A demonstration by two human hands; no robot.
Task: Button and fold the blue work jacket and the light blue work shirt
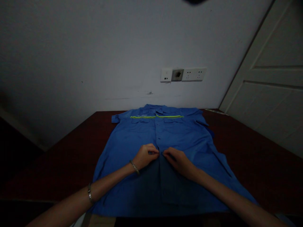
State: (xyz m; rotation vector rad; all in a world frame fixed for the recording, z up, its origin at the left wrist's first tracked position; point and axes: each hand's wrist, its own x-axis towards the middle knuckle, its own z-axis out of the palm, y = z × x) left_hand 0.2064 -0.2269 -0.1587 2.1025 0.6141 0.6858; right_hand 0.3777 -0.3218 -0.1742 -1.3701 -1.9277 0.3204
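A blue short-sleeved shirt (132, 138) lies spread front side up, its collar toward the wall. Yellow-green stripes cross its chest above two flap pockets. At the middle of the front placket, my left hand (146, 155) pinches the shirt's edge between thumb and fingertips. Just to the right, a small gap away, my right hand (180, 161) also pinches at the placket with closed fingers. Any button between the fingertips is too small and dark to make out. Two bracelets circle my left wrist and forearm.
The shirt rests on a dark red table (78, 138) set against a pale wall (94, 56). Sockets (194, 74) are mounted on the wall above the collar. A white panelled door (265, 91) stands along the right side.
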